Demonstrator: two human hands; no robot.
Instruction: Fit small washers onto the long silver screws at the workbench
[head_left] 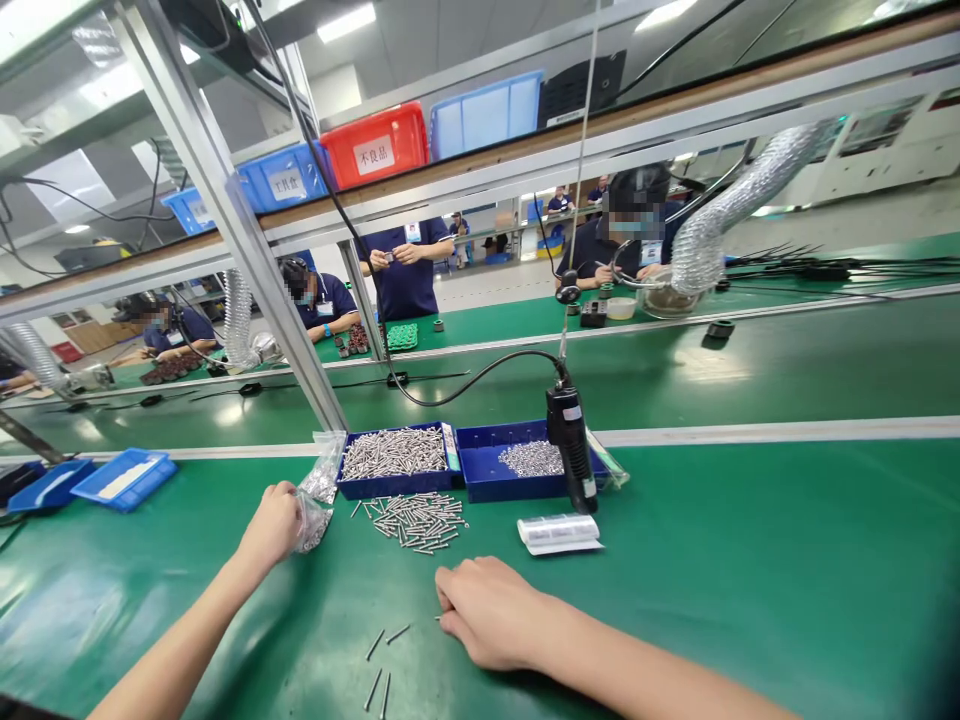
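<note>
My left hand (pixel 274 522) is closed on a clear plastic bag (pixel 312 524) of small metal parts, just above the mat. My right hand (pixel 491 612) is low over the green mat with its fingers curled in a pinch. The thin metal end of a screw pokes out at its fingertips; the rest is hidden. Several loose screws (pixel 373 690) lie left of that hand, near the front. Beyond both hands is a pile of screws (pixel 420 522). Behind the pile stand a blue bin full of screws (pixel 396 452) and a blue bin (pixel 487 487) holding small nuts or washers (pixel 531 458).
A black electric screwdriver (pixel 571 440) hangs by its cable before the right bin. Near it lies a white paper roll (pixel 559 533). Blue trays (pixel 126 480) sit at the left. A metal post (pixel 225 200) and an overhead shelf with bins (pixel 375 145) frame the bench; co-workers sit beyond.
</note>
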